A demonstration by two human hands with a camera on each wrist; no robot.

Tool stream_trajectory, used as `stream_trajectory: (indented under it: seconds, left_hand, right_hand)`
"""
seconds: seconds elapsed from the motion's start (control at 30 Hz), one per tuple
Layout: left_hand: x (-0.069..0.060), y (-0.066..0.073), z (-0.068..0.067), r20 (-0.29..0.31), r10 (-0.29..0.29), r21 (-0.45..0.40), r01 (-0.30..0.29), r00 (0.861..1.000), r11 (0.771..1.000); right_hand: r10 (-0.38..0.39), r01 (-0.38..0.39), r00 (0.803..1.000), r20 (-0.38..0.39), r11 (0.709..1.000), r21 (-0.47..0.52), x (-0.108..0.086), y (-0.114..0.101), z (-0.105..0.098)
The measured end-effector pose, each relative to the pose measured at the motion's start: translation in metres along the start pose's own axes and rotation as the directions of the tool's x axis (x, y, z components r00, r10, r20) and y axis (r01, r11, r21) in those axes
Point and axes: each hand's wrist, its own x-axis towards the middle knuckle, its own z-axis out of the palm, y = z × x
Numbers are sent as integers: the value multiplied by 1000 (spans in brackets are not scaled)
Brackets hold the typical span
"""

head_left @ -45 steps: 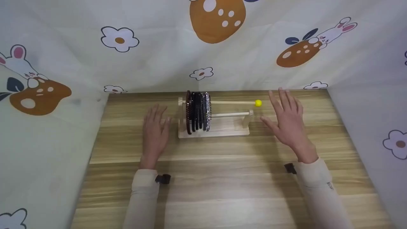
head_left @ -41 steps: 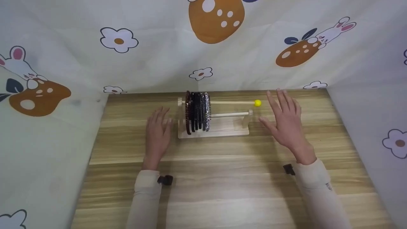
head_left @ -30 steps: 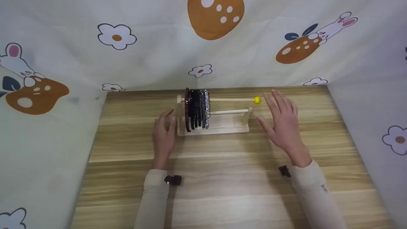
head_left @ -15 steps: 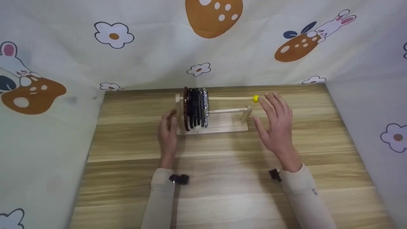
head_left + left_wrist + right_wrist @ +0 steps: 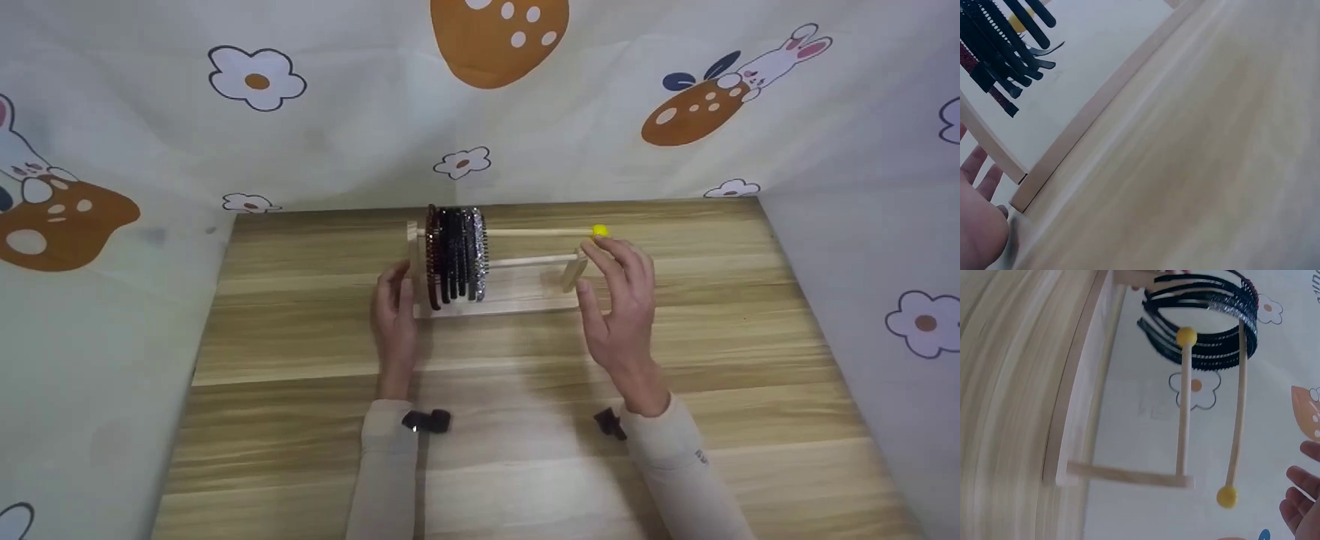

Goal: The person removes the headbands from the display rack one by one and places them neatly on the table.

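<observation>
The wooden rack (image 5: 525, 289) of headbands (image 5: 456, 255) stands on the table (image 5: 495, 420), and the right hand (image 5: 622, 311) has swung in beside its right end, fingers apart; the left hand (image 5: 394, 319), fingers loose, flanks the other, contact unclear. Both ends within reach!

Wood-grain tabletop (image 5: 510, 465), pale walls (image 5: 360, 127) printed with flowers (image 5: 257, 79) and rabbits (image 5: 772, 69)

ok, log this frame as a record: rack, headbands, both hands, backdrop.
rack: wooden, upright on table, two rods
headbands: hanging in a row toward rack's left end; mostly dark, rightmost glittery silver
left hand: at rack's left end, contact unclear
right hand: near rack's right end, holding nothing
backdrop: pale cloth, printed flowers and rabbits
</observation>
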Motion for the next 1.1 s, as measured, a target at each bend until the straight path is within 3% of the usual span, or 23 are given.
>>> stream_trajectory:
  seconds: [0.13, 0.27, 0.4, 0.53, 0.7, 0.93, 1.1]
  left_hand:
    - [2, 1, 0, -8, 23, -12, -23, 1000, 1000]
    - [6, 3, 2, -12, 50, -93, -51, 999, 994]
    - [7, 4, 3, -7, 50, -139, -50, 999, 989]
    - [7, 4, 4, 18, 62, -106, -59, 998, 993]
    - [5, 0, 2, 38, 77, -98, -73, 996, 993]
    - [2, -1, 1, 80, 64, -174, -49, 995, 984]
    - [2, -2, 1, 94, 50, -210, -30, 994, 977]
  right_hand:
    - [58, -58, 998, -9, 998, 39, 0, -9, 9]
    - [182, -185, 983, 38, 976, 116, 2, -18, 13]
    - [331, -350, 936, 120, 911, 220, 5, -28, 17]
    - [412, -454, 890, 195, 843, 290, 8, -35, 24]
    - [458, -534, 842, 286, 786, 312, 13, -38, 36]
    - [476, -605, 789, 389, 713, 354, 20, -38, 53]
    - [470, -629, 767, 437, 687, 364, 22, -40, 64]
